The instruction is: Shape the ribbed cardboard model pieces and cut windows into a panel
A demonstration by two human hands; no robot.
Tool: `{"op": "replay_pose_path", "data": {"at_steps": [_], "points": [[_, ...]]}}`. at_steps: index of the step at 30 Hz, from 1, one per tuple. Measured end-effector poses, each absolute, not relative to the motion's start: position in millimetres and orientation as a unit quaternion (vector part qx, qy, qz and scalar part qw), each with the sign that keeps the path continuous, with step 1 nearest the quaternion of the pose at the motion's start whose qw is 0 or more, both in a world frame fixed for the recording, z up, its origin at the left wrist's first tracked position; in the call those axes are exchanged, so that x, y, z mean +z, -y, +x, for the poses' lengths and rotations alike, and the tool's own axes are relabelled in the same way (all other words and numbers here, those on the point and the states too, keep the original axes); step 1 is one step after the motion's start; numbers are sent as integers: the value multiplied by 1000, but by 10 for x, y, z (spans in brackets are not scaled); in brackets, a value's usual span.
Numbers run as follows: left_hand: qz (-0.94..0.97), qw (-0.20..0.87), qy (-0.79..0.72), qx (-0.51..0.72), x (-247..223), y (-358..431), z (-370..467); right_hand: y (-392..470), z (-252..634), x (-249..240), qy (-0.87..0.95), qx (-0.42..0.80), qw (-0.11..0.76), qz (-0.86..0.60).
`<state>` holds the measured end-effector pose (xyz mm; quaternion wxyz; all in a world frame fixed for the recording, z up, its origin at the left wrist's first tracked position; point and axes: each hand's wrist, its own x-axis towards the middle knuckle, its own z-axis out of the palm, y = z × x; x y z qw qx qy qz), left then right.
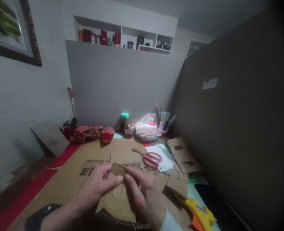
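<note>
Both hands meet at the lower middle of the head view, on a piece of brown cardboard (119, 199) with a rough, layered near edge. My left hand (103, 181) pinches its upper left part, thumb on top. From the other side my right hand (142, 189) grips the upper right part, with thumb and index finger close to the left thumb. The far end of the piece is bent up between the fingertips. Under it lies a large flat cardboard sheet (69, 173) with printed marks. Red-handled scissors (151, 159) rest just beyond the right hand.
A yellow and orange glue gun (199, 213) lies at the lower right, near cardboard scraps (182, 155) and white paper (161, 157). Reddish cardboard shapes (91, 133) stand at the back left. A tissue box (146, 127), a green-lidded jar (124, 120) and a brush holder (162, 131) line the back.
</note>
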<state>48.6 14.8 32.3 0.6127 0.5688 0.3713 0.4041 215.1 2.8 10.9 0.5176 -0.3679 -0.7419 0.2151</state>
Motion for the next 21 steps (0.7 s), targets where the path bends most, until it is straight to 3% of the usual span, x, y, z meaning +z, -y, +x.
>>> {"op": "replay_pose_path", "data": {"at_steps": [10,16,21], "points": [[520,648,-358,427,273,-192,494,-54,2174,22,803,131,524,-253],[525,672,-344,393,342,-141,440,-69,2261,-53,819,60,502,-272],[532,663,-353,391,320,-149,454,-77,2259,-2,830,79,489,-257]]}}
